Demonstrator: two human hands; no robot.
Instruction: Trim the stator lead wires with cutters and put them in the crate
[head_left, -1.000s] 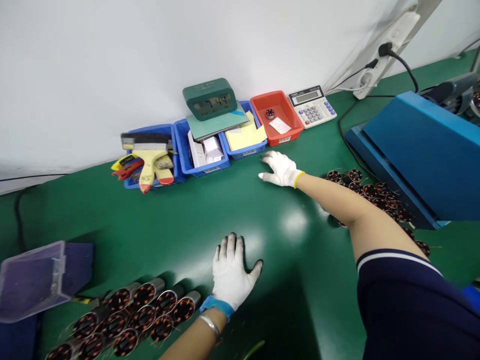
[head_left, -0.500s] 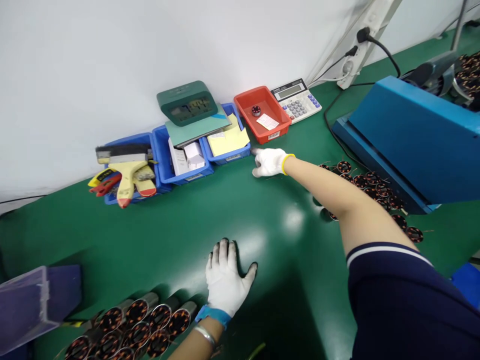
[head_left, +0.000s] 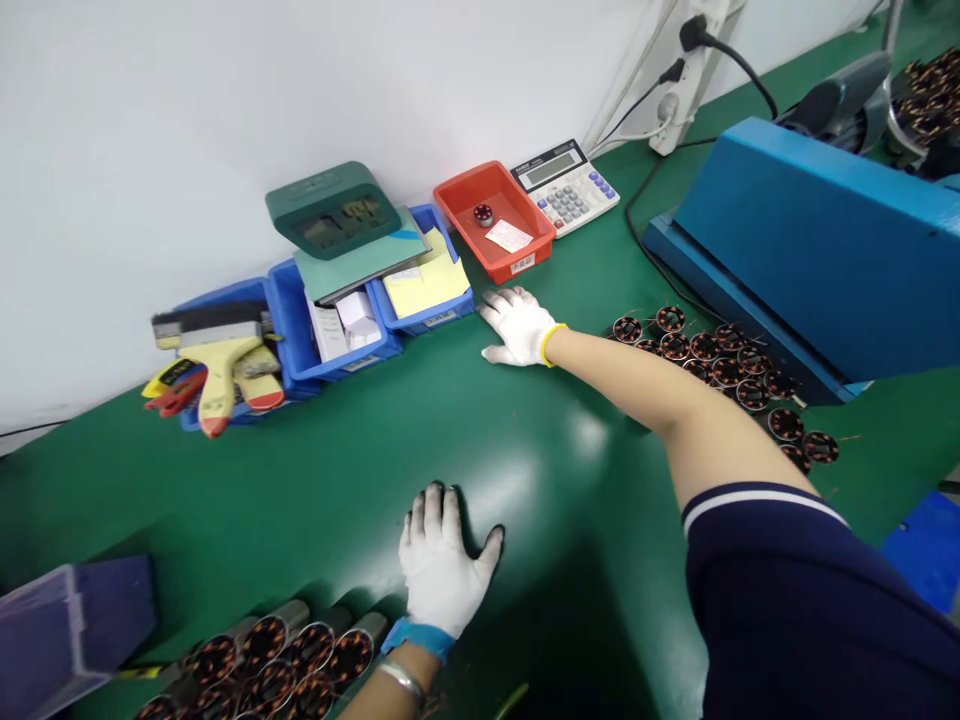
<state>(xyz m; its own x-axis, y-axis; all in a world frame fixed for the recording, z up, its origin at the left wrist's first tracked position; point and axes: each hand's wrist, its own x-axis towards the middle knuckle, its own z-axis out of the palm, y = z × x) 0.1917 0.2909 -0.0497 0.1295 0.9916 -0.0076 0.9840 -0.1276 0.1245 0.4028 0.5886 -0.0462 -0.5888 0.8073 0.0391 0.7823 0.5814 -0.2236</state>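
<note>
Table (head_left: 330, 460): shines green beside a white wall (head_left: 187, 90).
Cylinders (head_left: 310, 648): silvery, copper-coloured inside.
Our left hand (head_left: 441, 568): fingers spread.
Our right hand (head_left: 519, 328): also spread.

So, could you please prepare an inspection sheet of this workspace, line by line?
Surface: glossy green tabletop, showing light reflections.
Work pieces: wound parts grouped front left; more beside the blue housing.
Clutter: blue bins with papers and a wide brush; red tray holding a slip and small wound ring; calculator; clock.
Left grip: left hand spread on the tabletop; held object: nothing seen.
Right grip: right hand palm down near the red tray; held object: nothing seen.
Cables: black cable curving past the blue housing; plugs at a white power strip.
Surroundings: white wall; other people: nothing seen.
</note>
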